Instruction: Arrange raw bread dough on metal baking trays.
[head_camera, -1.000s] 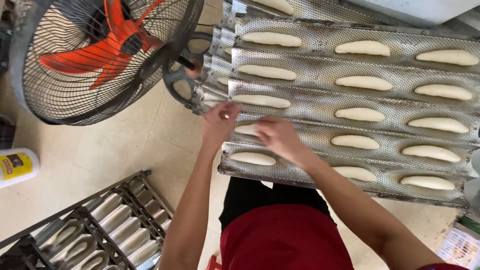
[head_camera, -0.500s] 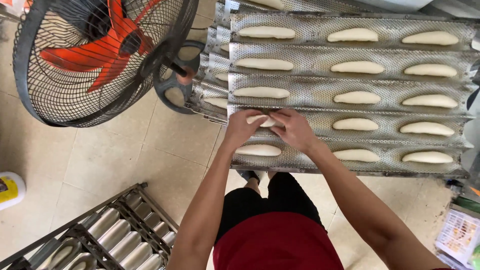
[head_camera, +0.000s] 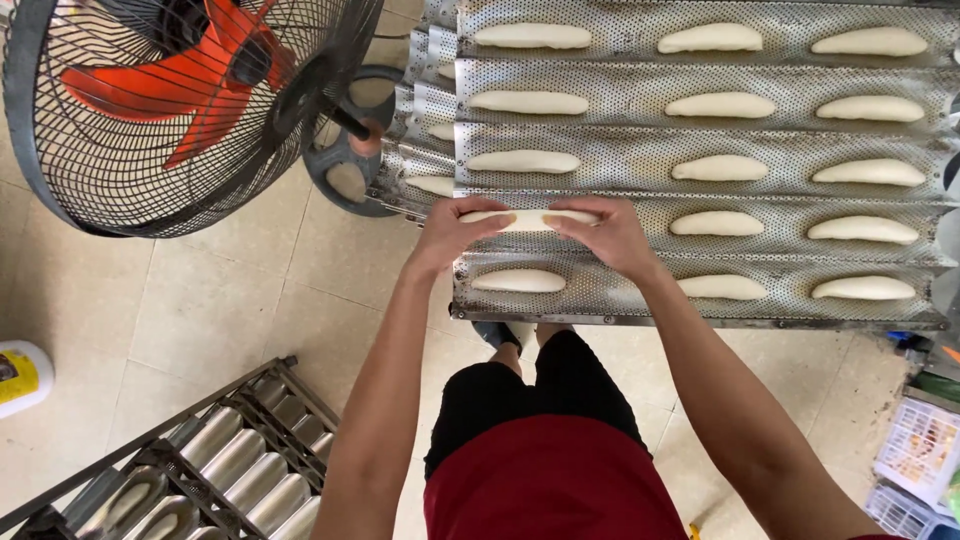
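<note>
Both hands pinch one pale dough piece (head_camera: 530, 217) by its ends: the left hand (head_camera: 455, 232) and right hand (head_camera: 605, 233) curl their fingers around it over the fourth channel of the perforated metal tray (head_camera: 640, 150). Other shaped loaves (head_camera: 720, 168) fill the rows around. A caged floor fan (head_camera: 190, 100) stands just left, possibly touching the tray stack; empty moulds (head_camera: 200, 470) sit on the tiled floor below.

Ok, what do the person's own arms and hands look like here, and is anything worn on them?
Both arms are bare from above the elbow down: no sleeves in view. The left hand and right hand wear no gloves, and no watch, ring or wristband shows. Nothing is marked on the forearms. Below them show a red garment and black shorts.
</note>
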